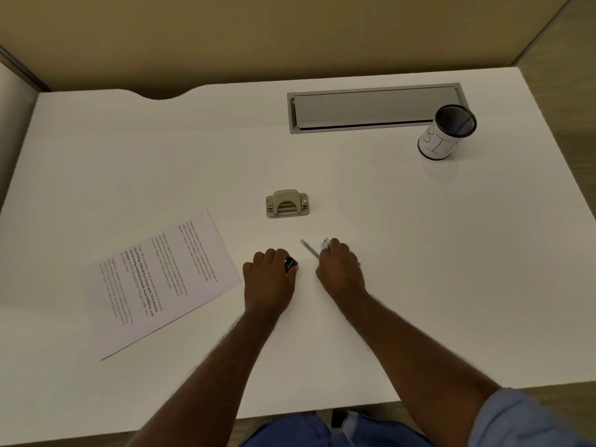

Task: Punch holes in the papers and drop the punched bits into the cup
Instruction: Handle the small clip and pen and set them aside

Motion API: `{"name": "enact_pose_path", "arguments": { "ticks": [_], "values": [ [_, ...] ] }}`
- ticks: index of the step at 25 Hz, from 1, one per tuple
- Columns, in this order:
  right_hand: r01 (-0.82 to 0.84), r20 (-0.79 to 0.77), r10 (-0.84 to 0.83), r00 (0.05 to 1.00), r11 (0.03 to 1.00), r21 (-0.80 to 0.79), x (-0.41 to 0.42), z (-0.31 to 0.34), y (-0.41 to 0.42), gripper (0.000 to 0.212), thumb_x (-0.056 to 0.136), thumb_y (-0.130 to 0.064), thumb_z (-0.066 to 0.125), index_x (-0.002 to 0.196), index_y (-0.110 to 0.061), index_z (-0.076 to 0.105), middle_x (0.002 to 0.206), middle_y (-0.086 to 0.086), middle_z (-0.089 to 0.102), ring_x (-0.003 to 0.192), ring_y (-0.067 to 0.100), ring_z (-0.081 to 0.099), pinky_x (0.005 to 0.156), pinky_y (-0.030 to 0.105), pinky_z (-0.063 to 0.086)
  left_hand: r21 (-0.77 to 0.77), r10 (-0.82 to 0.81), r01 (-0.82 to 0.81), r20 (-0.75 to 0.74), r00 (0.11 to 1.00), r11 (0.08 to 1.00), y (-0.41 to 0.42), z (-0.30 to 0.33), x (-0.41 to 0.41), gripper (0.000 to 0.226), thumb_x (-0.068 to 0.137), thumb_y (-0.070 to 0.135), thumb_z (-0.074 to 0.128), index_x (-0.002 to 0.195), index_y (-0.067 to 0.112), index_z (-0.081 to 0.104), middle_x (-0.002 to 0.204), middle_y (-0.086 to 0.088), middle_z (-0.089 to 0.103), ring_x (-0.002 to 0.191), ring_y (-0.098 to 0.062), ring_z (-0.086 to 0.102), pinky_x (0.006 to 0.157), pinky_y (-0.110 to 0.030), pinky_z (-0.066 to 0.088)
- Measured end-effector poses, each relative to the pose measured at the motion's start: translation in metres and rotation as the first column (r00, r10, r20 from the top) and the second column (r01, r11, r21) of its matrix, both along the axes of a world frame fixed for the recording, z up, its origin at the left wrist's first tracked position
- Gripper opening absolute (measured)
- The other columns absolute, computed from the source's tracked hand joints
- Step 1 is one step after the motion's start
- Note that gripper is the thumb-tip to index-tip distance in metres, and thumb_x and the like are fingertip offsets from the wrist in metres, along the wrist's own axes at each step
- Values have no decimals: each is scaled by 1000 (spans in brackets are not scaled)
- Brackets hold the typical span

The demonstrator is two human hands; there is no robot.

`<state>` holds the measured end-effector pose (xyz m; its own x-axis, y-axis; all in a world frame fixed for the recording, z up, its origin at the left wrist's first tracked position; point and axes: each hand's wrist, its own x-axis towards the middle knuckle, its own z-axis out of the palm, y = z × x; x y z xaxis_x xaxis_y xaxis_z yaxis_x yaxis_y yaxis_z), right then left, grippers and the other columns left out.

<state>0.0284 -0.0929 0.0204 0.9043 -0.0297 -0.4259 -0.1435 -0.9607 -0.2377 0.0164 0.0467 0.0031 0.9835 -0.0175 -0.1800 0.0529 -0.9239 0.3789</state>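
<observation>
A beige two-hole punch [287, 203] stands in the middle of the white desk [419, 253]. Printed papers [161, 279] lie flat at the left, angled. A black mesh cup [446, 132] with a white paper label stands at the far right. My left hand [271, 279] rests on the desk just in front of the punch, fingers curled around a small black object [291, 263]. My right hand [338, 269] lies beside it, closed on a thin green strip [310, 249] and a small metal piece [325, 242] that stick out past the fingers.
A grey cable tray lid [374, 108] is set into the desk at the back right, just left of the cup. A beige partition wall [290, 37] rises behind the desk. The desk's front edge runs close to my lap.
</observation>
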Motion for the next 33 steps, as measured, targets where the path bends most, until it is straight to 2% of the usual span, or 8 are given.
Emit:
{"name": "enact_pose_path", "arguments": {
  "ticks": [5, 8, 12, 15, 17, 25, 30, 33],
  "values": [
    [80, 57, -80, 995, 997, 9, 0, 8, -9, 21, 67, -11, 74, 53, -20, 61, 58, -3, 59, 49, 9, 55, 42, 19, 45, -15, -60, 60, -2, 998, 998, 1, 1, 6, 23, 94, 38, 52, 110, 22, 57, 109, 1, 62, 104, -21, 51, 91, -38, 36],
    [39, 116, -18, 993, 983, -181, -6, 11, -32, 21, 76, -7, 69, 58, -16, 62, 62, -2, 60, 55, 10, 57, 44, 21, 48, -17, -131, 131, 5, 991, 991, -15, 6, 11, 22, 94, 38, 51, 110, 22, 57, 107, 2, 61, 103, -20, 50, 90, -37, 35],
    [138, 221, -73, 973, 945, -297, -10, 19, -87, 19, 66, -2, 75, 56, -6, 60, 59, 7, 59, 48, 19, 56, 39, 23, 45, -11, -241, 241, 47, 969, 970, -56, 12, 17, 22, 94, 38, 51, 108, 24, 58, 105, 3, 62, 100, -20, 51, 88, -37, 36],
    [281, 250, -230, 941, 939, -196, -10, 21, -137, 3, 74, 3, 62, 75, 3, 64, 75, 15, 61, 65, 30, 62, 51, 32, 52, -1, -316, 317, 75, 946, 948, -94, 15, 23, 20, 94, 39, 51, 107, 25, 57, 103, 5, 62, 99, -20, 51, 86, -36, 35],
    [377, 209, -345, 915, 915, -142, -9, 17, -177, 20, 81, 2, 47, 93, 4, 62, 93, 16, 60, 84, 33, 60, 66, 37, 52, 11, -357, 358, 86, 930, 934, -126, 18, 30, 19, 94, 39, 50, 106, 26, 57, 102, 7, 61, 98, -19, 51, 84, -35, 34],
    [414, 258, -360, 896, 888, -198, -1, 13, -333, 8, 74, 9, 56, 74, 5, 63, 81, 21, 61, 72, 36, 61, 57, 35, 52, 44, -415, 413, 90, 905, 910, -273, 11, 50, 21, 93, 37, 51, 105, 21, 59, 100, 4, 62, 97, -21, 52, 82, -35, 33],
    [436, 235, -399, 886, 890, -132, 12, -1, -406, 20, 83, -1, 44, 93, 3, 62, 100, 18, 59, 92, 34, 57, 72, 39, 51, 16, -401, 402, 97, 911, 916, -364, 9, 65, 23, 93, 37, 51, 106, 20, 58, 102, 3, 60, 99, -22, 51, 83, -36, 32],
    [447, 288, -406, 867, 889, -94, 21, -8, -431, 13, 79, 6, 50, 79, 5, 62, 85, 21, 61, 77, 36, 61, 60, 38, 52, 14, -398, 399, 82, 913, 917, -402, 2, 72, 24, 93, 38, 50, 107, 20, 57, 104, 3, 60, 101, -22, 50, 84, -36, 32]
  ]
}}
